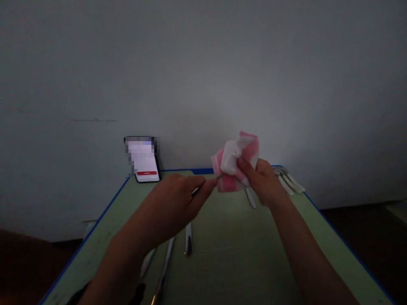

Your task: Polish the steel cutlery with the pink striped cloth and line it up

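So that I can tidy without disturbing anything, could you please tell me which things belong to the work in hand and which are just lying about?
Work in hand:
pink-and-white cloth, in the right hand
thin utensil, in the left hand

Just lying about:
lit phone
metal cutlery, near left, possibly related
pale-handled cutlery, far right, possibly related

Dim, grainy view with soft blur and heavily darkened lower corners.
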{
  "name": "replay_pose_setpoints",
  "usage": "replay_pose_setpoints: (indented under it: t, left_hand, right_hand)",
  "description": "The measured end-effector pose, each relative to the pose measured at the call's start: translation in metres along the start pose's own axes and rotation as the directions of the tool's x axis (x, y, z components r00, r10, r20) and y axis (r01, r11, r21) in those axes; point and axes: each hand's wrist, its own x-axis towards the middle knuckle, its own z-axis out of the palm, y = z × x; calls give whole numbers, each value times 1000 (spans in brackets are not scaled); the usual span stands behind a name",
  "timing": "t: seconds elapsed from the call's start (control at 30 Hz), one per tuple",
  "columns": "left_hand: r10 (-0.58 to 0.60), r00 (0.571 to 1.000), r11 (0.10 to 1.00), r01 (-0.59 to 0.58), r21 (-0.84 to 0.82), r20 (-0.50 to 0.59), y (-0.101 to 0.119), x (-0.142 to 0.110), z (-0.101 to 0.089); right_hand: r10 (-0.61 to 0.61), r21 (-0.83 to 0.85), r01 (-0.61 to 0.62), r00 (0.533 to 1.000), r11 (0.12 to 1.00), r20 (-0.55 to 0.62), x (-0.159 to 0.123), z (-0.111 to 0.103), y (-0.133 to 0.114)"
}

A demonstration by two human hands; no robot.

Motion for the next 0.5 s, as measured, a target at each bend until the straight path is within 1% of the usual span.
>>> replay_pose_setpoints:
  t: [0.03, 0.1, 0.13, 0.2, 0.23, 0.27, 0.3, 0.33, 0.4, 0.43, 0.47, 0.5]
  left_hand:
    - [11, 1000, 1000, -11, 10, 3, -2, -2, -2]
    - [33, 999, 999, -33, 19, 5, -5, -4, -6]
    - [45, 999, 999, -45, 14, 5, -6, -5, -7]
    - [58, 998, 998, -58, -9, -2, -7, -5, -9]
    - [57, 998, 998, -57, -23, -9, -6, -5, -9]
    - [53, 998, 998, -54, -38, -20, -5, -5, -8]
    - [50, 998, 997, -51, -55, -32, -3, -4, -7]
    - [46, 998, 996, -49, -71, -47, 0, -4, -6]
    - [40, 997, 995, -46, -89, -71, 6, -2, -4]
    - [37, 997, 995, -43, -85, -74, 9, -2, -3]
    - [30, 997, 997, -36, -71, -75, 12, -1, -2]
    - [20, 997, 998, -23, -51, -76, 14, -1, -2]
  right_hand:
    - [-45, -119, 50, 998, 992, 43, 0, -8, -3]
    - [-114, -259, 134, 989, 956, 94, 0, -19, -10]
    - [-138, -294, 162, 985, 942, 101, -1, -22, -13]
    - [-169, -324, 183, 983, 928, 72, -2, -22, -17]
    - [-181, -337, 182, 983, 924, 35, -3, -18, -18]
    - [-193, -347, 172, 981, 922, -28, -4, -14, -18]
    - [-201, -349, 150, 973, 925, -116, -5, -7, -18]
    - [-198, -333, 117, 955, 936, -219, -6, 0, -16]
    - [-143, -233, 47, 899, 971, -414, -9, 17, -11]
    - [-87, -143, 23, 886, 990, -455, -10, 25, -8]
    - [-40, -59, 13, 881, 998, -472, -11, 33, -5]
    - [3, 17, 5, 887, 1000, -462, -12, 40, -1]
